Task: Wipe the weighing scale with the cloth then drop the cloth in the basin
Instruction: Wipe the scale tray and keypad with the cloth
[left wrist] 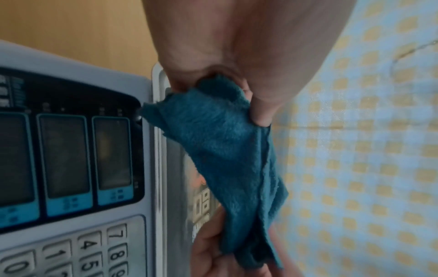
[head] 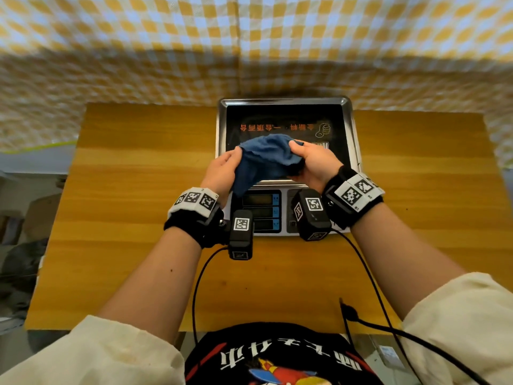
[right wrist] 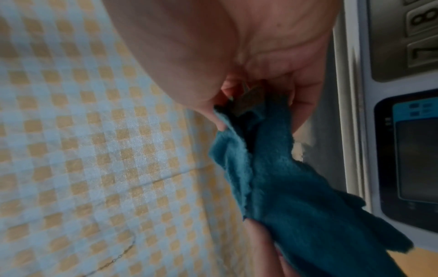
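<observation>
Holding: both hands grip one blue cloth [head: 266, 158] above the weighing scale [head: 286, 162], the cloth bunched and stretched between the two sets of fingers.
Left hand [head: 222, 169]: thumb and fingers curl round the cloth's near-left end, and a loose tail hangs below them over the display.
Right hand [head: 313, 162]: fingers and thumb pinch the cloth's far-right end, knuckles over the steel pan.
Cloth's place: between the fingertips of both hands, apparently lifted off the pan rather than pressed on it, though contact under the hands cannot be told.
Step in hand: likely gathering or refolding the cloth during the wiping stage; the drop has not been done.
Next move: calls for pressing a bunched pad down on the pan and sweeping across it.
Basin: not in view in any picture.
Count: one cloth, one scale, two hands, three display windows [left wrist: 64, 159], one wooden table [head: 138, 190].
</observation>
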